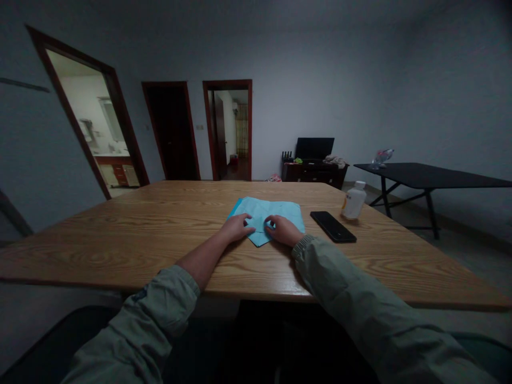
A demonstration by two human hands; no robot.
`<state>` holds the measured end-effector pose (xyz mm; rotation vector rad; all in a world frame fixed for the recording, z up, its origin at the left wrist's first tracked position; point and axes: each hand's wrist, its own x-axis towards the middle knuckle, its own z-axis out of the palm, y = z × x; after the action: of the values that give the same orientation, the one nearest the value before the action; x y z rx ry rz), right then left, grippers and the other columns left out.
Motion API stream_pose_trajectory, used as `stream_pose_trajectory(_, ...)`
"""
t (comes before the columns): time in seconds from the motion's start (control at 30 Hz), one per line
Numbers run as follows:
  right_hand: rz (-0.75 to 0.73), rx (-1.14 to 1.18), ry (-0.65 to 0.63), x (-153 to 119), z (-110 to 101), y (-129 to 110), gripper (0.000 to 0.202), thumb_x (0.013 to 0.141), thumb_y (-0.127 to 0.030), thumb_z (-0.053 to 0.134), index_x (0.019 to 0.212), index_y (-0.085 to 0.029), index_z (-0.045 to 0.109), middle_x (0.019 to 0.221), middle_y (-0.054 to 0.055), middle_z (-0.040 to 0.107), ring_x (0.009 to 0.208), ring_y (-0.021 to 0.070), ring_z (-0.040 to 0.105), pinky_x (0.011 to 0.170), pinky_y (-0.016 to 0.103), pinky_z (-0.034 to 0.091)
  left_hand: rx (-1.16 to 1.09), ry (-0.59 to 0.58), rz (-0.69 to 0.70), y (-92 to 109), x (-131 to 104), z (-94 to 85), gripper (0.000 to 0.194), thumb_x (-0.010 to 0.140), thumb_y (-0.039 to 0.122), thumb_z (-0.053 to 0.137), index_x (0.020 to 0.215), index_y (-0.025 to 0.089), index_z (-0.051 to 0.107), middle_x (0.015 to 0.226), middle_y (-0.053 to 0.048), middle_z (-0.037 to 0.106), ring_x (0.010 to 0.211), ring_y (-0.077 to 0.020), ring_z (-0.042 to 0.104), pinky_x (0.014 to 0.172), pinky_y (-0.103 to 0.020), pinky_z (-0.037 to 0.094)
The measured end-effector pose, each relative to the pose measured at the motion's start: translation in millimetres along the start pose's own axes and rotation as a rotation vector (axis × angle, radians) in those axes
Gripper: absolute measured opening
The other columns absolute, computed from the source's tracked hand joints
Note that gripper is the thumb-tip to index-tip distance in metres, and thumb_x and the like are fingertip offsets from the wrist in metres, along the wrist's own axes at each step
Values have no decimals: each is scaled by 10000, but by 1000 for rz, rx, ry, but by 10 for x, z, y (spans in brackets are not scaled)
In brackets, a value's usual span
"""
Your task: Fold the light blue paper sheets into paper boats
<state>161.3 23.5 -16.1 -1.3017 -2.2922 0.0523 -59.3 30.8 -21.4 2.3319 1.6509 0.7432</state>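
A light blue sheet, creased and apparently folded paper, lies on the wooden table in front of me. Its near edge comes to a point toward me, and a darker blue strip shows along its left side. My left hand rests at the sheet's left part, thumb and fingers apart. On the right part lies my right hand, its fingers curved with a small gap between thumb and forefinger. Neither hand visibly grips anything. The palms hide parts of the sheet's lower edges.
A black phone lies right of the sheet, and a white capped bottle stands behind it. The wooden table spans the front. Farther off are a black folding table, a low cabinet with a monitor, and doorways.
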Motion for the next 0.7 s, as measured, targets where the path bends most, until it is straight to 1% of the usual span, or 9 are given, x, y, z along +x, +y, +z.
stream_pose_trajectory(0.07,-28,-26,-4,-4,4,-14,269,847,-313,575,1071,-189,660,950,90,668,814,180,622,761,258,429,-61,-20,-40,-34,43,43,667,652,489,759,1230,193,604,979,-75,692,870,-206,638,757,-266,459)
stream_pose_trajectory(0.17,-26,-3,17,-1,17,-16,378,824,-299,605,1177,-165,612,1017,111,661,882,193,620,820,274,435,-178,-47,-105,-80,100,84,743,562,454,823,1207,150,614,917,-72,685,773,-190,627,668,-255,453)
stream_pose_trajectory(0.2,-14,20,24,5,26,-9,432,814,-301,620,1218,-151,586,1041,119,660,907,198,618,835,280,436,-221,-58,-114,-90,112,86,722,538,436,836,1164,137,634,879,-63,680,729,-180,615,635,-251,444)
stream_pose_trajectory(0.27,30,88,30,22,47,12,528,804,-315,642,1286,-131,533,1075,128,661,921,199,619,841,289,444,-294,-81,-95,-95,116,73,605,511,417,844,1015,125,680,776,-31,654,650,-157,575,577,-244,413)
stream_pose_trajectory(0.37,101,220,45,52,57,31,581,805,-365,654,1319,-136,506,1082,123,668,861,185,624,796,293,462,-405,-80,-13,-57,90,18,420,554,451,802,790,132,665,653,12,578,595,-130,511,544,-236,375)
stream_pose_trajectory(0.47,111,324,90,70,13,-2,491,790,-443,659,1166,-130,618,1016,102,685,843,194,610,763,298,462,-588,-56,39,10,61,-34,377,632,469,740,774,140,623,660,20,565,597,-118,500,557,-231,382)
stream_pose_trajectory(0.57,61,513,79,73,-62,-81,445,793,-522,620,978,-122,684,883,55,692,768,183,587,684,279,455,-742,-63,52,56,61,-54,381,648,456,737,821,144,603,695,14,586,610,-118,523,567,-230,398)
stream_pose_trajectory(0.63,50,671,58,76,-104,-137,472,789,-556,605,934,-117,696,813,33,680,700,162,566,617,259,440,-811,-66,55,70,75,-56,403,628,452,763,824,140,600,705,8,598,614,-119,536,576,-231,409)
stream_pose_trajectory(0.7,86,799,56,84,-132,-183,492,766,-571,620,917,-110,705,770,27,670,655,150,553,578,252,430,-861,-50,58,80,91,-64,432,610,456,786,839,134,612,721,-1,615,633,-123,554,599,-237,425)
